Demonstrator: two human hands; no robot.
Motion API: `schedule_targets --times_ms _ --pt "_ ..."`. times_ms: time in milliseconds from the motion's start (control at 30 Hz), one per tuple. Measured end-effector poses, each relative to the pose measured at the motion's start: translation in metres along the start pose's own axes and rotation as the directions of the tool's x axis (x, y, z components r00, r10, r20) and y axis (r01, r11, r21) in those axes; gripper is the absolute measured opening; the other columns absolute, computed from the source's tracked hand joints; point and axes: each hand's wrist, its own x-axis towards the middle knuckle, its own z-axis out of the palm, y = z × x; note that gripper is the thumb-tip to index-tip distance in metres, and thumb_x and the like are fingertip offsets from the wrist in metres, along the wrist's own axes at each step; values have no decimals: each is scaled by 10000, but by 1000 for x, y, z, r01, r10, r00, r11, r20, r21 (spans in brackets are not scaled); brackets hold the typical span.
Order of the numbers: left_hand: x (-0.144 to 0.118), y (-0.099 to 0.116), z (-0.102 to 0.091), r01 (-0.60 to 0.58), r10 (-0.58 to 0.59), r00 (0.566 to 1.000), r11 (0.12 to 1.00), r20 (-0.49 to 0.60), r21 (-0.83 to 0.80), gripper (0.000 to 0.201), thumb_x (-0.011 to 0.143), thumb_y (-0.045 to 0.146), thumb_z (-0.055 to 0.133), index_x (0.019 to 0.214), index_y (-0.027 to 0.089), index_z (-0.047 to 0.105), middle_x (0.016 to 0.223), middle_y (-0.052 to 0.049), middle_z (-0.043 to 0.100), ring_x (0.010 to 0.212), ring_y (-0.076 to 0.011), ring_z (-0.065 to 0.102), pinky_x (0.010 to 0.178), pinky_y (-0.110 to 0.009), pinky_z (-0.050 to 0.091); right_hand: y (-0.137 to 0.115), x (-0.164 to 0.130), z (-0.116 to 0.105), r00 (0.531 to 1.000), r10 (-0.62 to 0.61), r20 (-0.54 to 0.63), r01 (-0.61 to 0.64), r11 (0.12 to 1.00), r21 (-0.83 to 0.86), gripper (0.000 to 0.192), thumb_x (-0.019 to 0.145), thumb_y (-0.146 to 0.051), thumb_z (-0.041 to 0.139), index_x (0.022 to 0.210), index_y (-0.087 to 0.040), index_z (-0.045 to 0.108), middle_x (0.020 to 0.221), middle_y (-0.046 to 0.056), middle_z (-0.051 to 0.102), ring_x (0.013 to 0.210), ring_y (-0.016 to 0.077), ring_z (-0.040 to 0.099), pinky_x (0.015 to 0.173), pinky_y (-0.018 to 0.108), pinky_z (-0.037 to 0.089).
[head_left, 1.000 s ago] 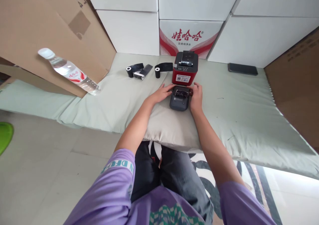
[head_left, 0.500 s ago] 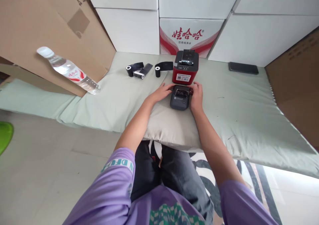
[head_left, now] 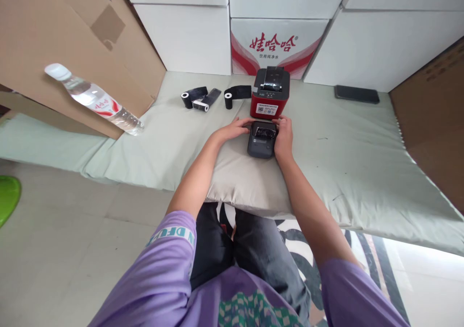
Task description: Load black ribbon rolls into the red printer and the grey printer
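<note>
A small dark grey portable printer [head_left: 261, 148] with a black strip at its top lies on the pale green cushion [head_left: 170, 153]. My left hand [head_left: 234, 129] grips its upper left side, fingers stretched toward its far edge. On the opposite side my right hand [head_left: 284, 136] curls around it, with some fingertips hidden behind the far edge. Just beyond stands a red and black printer [head_left: 268, 109], a black strip rising from its top. Black paper rolls, partly unwound, lie left of it: one roll [head_left: 228, 100], another roll [head_left: 186, 100] and a third roll [head_left: 201, 106].
A water bottle [head_left: 96, 100] leans by a cardboard box [head_left: 108, 61] on the left. White boxes [head_left: 181, 37] line the back. A black phone [head_left: 356, 94] lies at the back right, near another cardboard box [head_left: 431, 124]. The cushion's front edge is above my knees.
Both hands stay at the small printer; my right hand sits slightly closer against its side. The whole view has shifted a little.
</note>
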Motion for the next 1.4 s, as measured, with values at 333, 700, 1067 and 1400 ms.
schedule_targets --times_ms 333,700,1067,1400 --pt "-1 5 -5 1 16 998 948 53 -319 633 704 71 671 1320 201 736 1527 -118 691 1524 -318 542 1320 -537 374 0 1 2 999 -26 -31 26 1000 8 670 972 -877 384 1197 -293 622 1199 61 720 1152 248 715 1067 477 549" --pt "3 9 4 19 -20 1000 949 -2 -315 646 718 22 602 1347 141 692 1453 -152 709 1447 -324 590 1254 -513 437 6 4 1 999 -27 -40 28 999 26 643 974 -870 391 1179 -306 620 1169 48 710 1113 242 715 1060 496 567" --pt "3 6 6 3 -9 1000 953 -16 -304 634 739 34 599 1351 175 684 1479 -127 703 1462 -305 586 1287 -518 407 6 5 0 999 -18 -32 19 1000 19 634 971 -862 398 1175 -305 624 1177 54 713 1107 247 718 1068 510 560" --pt "1 7 5 10 -13 1000 953 -9 -302 645 740 26 598 1360 177 698 1508 -118 693 1479 -302 574 1301 -504 393 3 4 0 999 -11 -31 12 1000 16 643 963 -865 425 1165 -290 630 1173 66 717 1159 261 712 1130 543 540"
